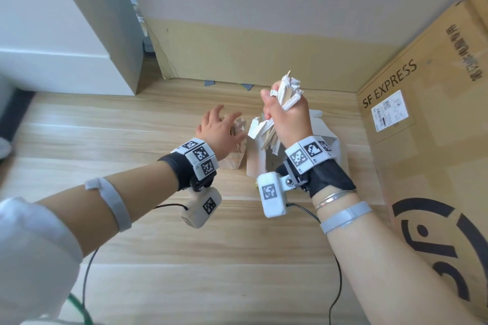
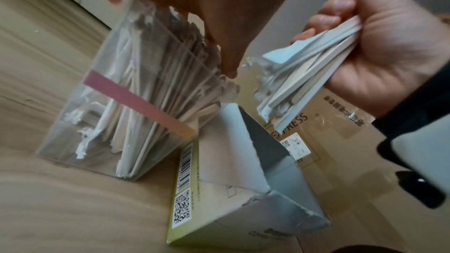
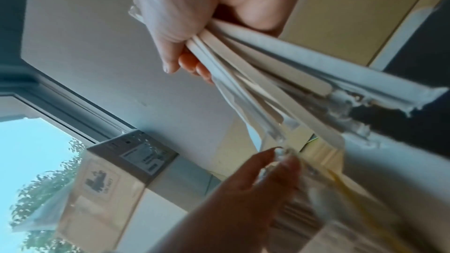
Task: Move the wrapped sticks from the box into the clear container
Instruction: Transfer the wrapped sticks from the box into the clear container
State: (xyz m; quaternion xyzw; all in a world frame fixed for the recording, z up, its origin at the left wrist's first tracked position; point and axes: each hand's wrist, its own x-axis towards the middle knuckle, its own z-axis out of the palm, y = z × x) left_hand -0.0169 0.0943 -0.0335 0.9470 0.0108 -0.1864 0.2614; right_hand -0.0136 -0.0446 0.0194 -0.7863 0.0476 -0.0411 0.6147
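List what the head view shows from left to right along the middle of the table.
left hand → clear container → bundle of wrapped sticks in the right hand → white box → big cardboard box

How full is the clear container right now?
Largely full: wrapped sticks stand packed to the clear container rim, left hand on their tops. Right hand grips another bundle.

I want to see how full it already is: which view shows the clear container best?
The left wrist view: the clear container shows almost whole, its see-through walls packed with wrapped sticks. In the head view the left hand covers most of it, with only a lower corner visible. The right wrist view shows just a blurred edge.
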